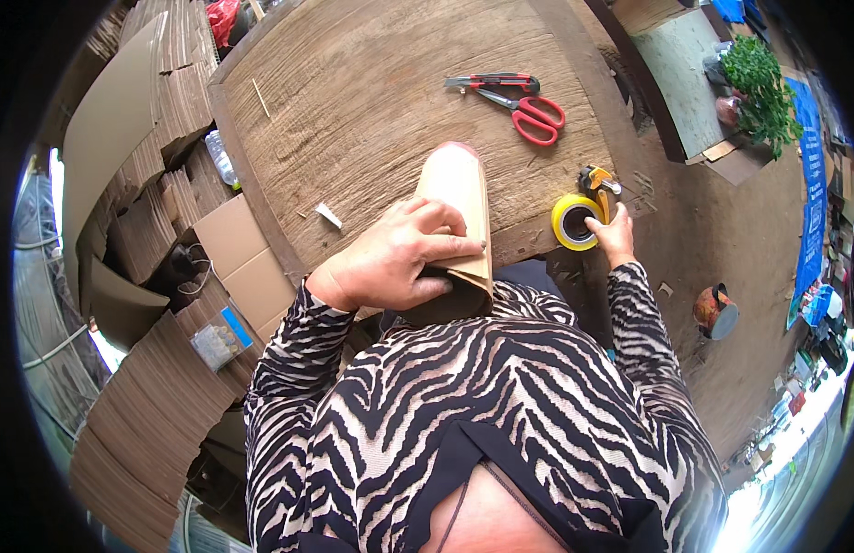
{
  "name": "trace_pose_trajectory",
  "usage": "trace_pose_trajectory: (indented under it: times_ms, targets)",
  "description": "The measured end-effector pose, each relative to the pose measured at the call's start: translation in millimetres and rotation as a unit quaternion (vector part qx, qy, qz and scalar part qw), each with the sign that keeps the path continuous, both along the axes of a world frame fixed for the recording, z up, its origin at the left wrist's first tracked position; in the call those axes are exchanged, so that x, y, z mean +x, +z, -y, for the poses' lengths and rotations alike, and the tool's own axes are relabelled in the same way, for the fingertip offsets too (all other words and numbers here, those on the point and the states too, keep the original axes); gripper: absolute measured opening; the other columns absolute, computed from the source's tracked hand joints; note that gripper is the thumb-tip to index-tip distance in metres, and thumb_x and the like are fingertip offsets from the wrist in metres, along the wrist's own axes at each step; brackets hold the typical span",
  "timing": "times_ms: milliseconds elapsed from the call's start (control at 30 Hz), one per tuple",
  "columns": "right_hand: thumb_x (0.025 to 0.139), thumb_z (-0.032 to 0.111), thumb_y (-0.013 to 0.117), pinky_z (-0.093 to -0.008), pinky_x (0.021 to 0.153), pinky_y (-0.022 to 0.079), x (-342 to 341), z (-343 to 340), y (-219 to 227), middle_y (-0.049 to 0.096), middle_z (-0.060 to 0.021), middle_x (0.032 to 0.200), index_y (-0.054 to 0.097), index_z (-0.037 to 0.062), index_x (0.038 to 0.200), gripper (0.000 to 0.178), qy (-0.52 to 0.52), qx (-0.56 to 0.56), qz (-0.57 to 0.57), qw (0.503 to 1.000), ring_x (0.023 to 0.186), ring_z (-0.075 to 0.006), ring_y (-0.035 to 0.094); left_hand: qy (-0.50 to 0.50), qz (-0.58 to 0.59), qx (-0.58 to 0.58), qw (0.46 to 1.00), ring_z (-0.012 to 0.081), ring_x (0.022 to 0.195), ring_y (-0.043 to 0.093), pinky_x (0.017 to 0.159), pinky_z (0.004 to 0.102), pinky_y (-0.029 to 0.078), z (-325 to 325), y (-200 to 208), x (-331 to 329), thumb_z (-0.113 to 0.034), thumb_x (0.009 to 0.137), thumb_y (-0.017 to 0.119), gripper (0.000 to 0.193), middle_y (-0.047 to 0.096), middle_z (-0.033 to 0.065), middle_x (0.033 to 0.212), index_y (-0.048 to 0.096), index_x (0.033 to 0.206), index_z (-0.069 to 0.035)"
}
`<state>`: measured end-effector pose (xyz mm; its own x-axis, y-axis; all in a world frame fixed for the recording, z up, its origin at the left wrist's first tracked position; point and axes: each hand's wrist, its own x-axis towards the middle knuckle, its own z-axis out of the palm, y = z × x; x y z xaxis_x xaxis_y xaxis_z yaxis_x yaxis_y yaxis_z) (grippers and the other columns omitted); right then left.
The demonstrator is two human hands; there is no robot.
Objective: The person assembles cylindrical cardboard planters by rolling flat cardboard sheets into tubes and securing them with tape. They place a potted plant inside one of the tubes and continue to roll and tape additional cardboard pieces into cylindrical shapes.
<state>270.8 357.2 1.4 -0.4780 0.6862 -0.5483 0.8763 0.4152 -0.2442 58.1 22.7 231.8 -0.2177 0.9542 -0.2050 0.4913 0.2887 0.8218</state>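
My left hand [394,253] is closed round the near end of a folded piece of tan cardboard [459,189], thumb below and fingers on top. The cardboard has a rounded far end and lies over the table's near edge. To the right, my right hand [616,238] grips a tape dispenser [600,182] loaded with a yellow roll of tape [571,223]. One finger reaches into the roll's core. Beyond it on the wooden table [353,92] lie red-handled scissors [537,122] and a red and black utility knife [505,81], side by side.
Stacks of flat brown cardboard [155,396] crowd the left side, with a plastic bottle [221,158] among them. A small white scrap [328,217] and a thin stick [261,99] lie on the table. A round pot [715,311] stands on the floor at right, below a green plant [759,92].
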Motion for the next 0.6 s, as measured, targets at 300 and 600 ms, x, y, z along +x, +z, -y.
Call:
trace_pose_trajectory:
  times_ms: [300,600]
  targets:
    - [0.071,0.019,0.071,-0.0389,0.088,0.052,-34.5,-7.7,-1.4,0.072,-0.0194,0.104,0.065,-0.0007,0.114,0.048,0.107,-0.106,-0.034,0.988,0.097,-0.0327,0.069,0.005,0.213,-0.038,0.976,0.0267,0.128,0.052,0.104,0.0391,0.043,10.1,-43.4,-24.3,-0.022,0.089,0.068,0.041,0.056,0.0096,0.136,0.063,0.126,-0.006]
    - [0.073,-0.002,0.067,-0.0278,0.101,0.043,-89.2,25.9,68.9,0.06,-0.0073,0.126,0.048,-0.0023,0.137,0.066,0.019,-0.422,-0.306,0.853,0.115,-0.0137,0.057,0.013,0.005,-0.029,0.999,0.0268,0.127,0.048,0.108,0.0403,0.038,-19.3,-198.7,-54.2,-0.039,0.086,0.067,0.041,0.062,0.0125,0.127,0.07,0.114,-0.009]
